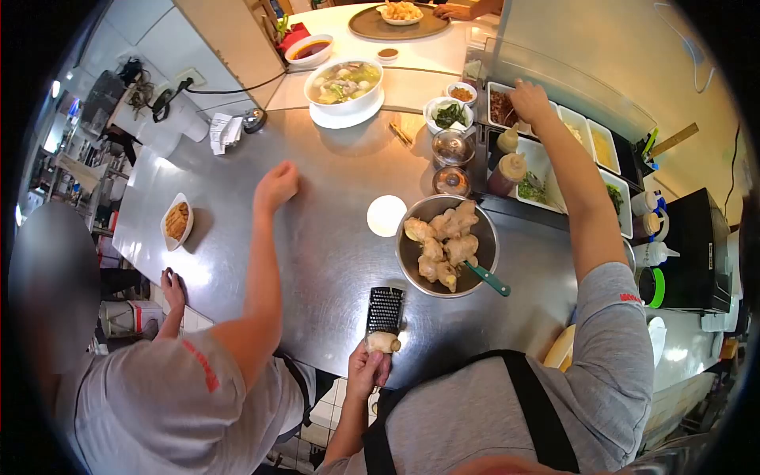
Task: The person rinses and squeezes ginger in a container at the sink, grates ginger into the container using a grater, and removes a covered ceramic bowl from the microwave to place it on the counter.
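My left hand point(366, 370) is closed at the table's near edge around a peeled piece of ginger point(383, 342), which lies against the lower end of a black grater point(385, 309). Whether the same hand also grips the grater's handle is hidden. My right hand point(530, 101) is stretched far forward over a white tub of dark reddish-brown food point(500, 111); its fingers curl down, and I cannot make out what is in them. Right of the grater stands a steel bowl point(408, 265) with several ginger roots point(455, 237) and a green-handled knife point(487, 279).
At my left, a co-worker's closed hand point(277, 186) extends over the steel table point(332, 214). A large soup bowl point(344, 83) stands at the back, a small dish of food point(176, 222) at left. Two lidded steel pots point(452, 180) and sauce bottles point(508, 170) border the tubs.
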Demonstrator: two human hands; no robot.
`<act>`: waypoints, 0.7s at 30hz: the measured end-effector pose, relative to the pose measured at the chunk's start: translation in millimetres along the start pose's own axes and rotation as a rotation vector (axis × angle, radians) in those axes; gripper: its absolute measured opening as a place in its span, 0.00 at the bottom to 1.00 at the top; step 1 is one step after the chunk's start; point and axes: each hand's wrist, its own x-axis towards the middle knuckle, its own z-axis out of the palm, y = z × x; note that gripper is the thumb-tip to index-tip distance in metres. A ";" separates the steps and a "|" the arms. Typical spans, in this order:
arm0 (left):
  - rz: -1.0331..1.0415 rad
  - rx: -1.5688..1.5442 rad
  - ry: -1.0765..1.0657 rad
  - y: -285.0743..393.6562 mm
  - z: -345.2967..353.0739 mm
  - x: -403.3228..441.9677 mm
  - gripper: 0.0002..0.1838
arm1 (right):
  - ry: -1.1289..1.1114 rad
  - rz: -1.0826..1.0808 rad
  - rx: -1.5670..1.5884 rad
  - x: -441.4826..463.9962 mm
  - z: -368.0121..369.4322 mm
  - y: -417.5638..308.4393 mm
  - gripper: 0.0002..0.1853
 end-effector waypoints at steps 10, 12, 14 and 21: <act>0.042 -0.048 0.029 -7.0 3.0 3.5 0.17 | -0.502 -0.128 0.392 -9.9 -44.0 6.1 0.08; 0.059 -0.044 0.032 -7.1 4.0 3.0 0.17 | -0.430 0.076 0.384 -13.8 -51.0 9.6 0.09; 0.075 -0.042 0.035 -6.5 6.5 2.9 0.17 | -0.352 0.213 0.363 -18.9 -60.9 10.5 0.09; 0.078 -0.038 0.052 -6.8 8.3 3.1 0.16 | -0.095 0.398 0.386 -20.9 -41.1 -7.8 0.10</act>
